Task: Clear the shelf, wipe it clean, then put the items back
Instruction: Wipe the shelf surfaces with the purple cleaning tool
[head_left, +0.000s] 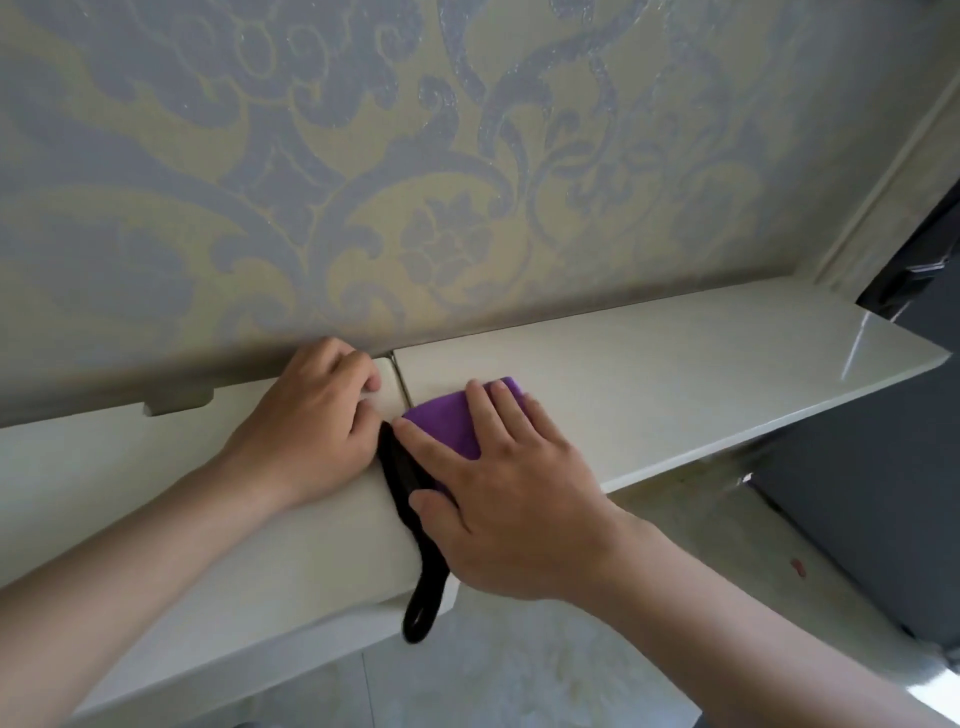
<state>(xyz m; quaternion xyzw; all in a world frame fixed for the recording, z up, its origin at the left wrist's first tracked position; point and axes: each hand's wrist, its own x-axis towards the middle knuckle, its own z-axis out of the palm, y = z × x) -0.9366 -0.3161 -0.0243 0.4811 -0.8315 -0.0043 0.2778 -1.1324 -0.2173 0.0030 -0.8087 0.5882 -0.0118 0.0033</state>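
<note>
- Shelf (675, 374): a pale, glossy board set against the wall, running from the centre of the view out to the right; its visible top carries only the cloth and the right hand
- Cloth (447, 421): purple, lying flat on the left end of the shelf, just beside the narrow gap that separates the shelf from the ledge
- Strap (423, 603): a black loop attached to the cloth, trailing down through the gap and hanging off the front edge
- Right hand (498, 488): spread wide, fingers straight, pressing flat on the cloth
- Left hand (311, 421): fingers curled in, resting on the ledge next to the gap, with nothing seen in its grasp
- Ledge (156, 493): a cream surface with a rounded front, left of the shelf
- Wallpaper (415, 182): grey scrollwork on a yellow ground, behind both surfaces
- Floor (519, 675): pale, visible below
</note>
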